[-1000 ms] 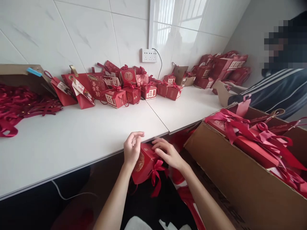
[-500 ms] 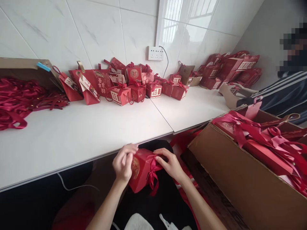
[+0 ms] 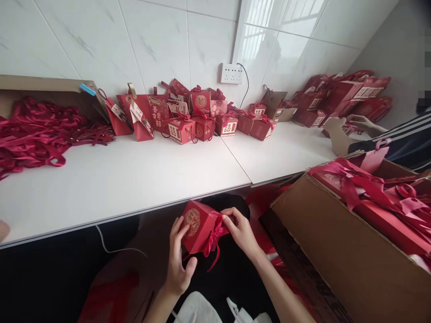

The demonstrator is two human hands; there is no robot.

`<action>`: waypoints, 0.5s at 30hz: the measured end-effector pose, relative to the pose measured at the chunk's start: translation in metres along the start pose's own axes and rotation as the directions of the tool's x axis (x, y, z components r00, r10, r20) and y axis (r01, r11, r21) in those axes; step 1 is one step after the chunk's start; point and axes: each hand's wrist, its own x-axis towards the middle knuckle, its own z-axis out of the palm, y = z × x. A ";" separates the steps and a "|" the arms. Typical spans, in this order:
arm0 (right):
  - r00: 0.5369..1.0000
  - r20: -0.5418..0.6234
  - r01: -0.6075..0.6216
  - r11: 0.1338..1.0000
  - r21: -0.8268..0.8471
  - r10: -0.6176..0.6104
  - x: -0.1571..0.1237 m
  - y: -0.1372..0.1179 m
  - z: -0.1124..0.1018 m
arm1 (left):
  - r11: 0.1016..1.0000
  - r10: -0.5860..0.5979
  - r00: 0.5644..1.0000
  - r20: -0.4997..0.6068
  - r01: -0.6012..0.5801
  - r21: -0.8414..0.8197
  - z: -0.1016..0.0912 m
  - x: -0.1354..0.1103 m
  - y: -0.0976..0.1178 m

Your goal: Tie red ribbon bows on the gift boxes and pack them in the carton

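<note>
The character 囍 stands in dark print on the white label (image 3: 173, 131) of a red box (image 3: 186, 133) at the far middle; another box (image 3: 228, 127) to its right bears the same. The gold medallion (image 3: 192, 222) on the near red box (image 3: 206, 224) is too fine to read.

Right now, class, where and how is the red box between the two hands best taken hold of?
The red box is probably best gripped by its body, from the left: its emblem panel looks broad and flat, and the left hand has fingers against it. The ribbon bow, with dangling tails, seems a poorer grip.
</note>
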 end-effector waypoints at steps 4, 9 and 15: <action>0.983 -0.081 -0.154 0.981 0.115 0.164 -0.007 -0.028 -0.018 | 0.991 0.127 0.981 0.148 -0.132 0.024 0.004 0.044 0.030; 0.970 -0.005 -0.240 0.956 0.170 0.245 0.000 -0.073 -0.038 | 0.947 -0.134 0.945 0.297 0.210 -0.242 0.022 0.118 0.077; 0.978 -0.101 -0.163 0.972 0.167 0.182 0.027 -0.099 -0.046 | 0.888 -0.084 0.944 0.320 0.217 -0.406 0.042 0.168 0.089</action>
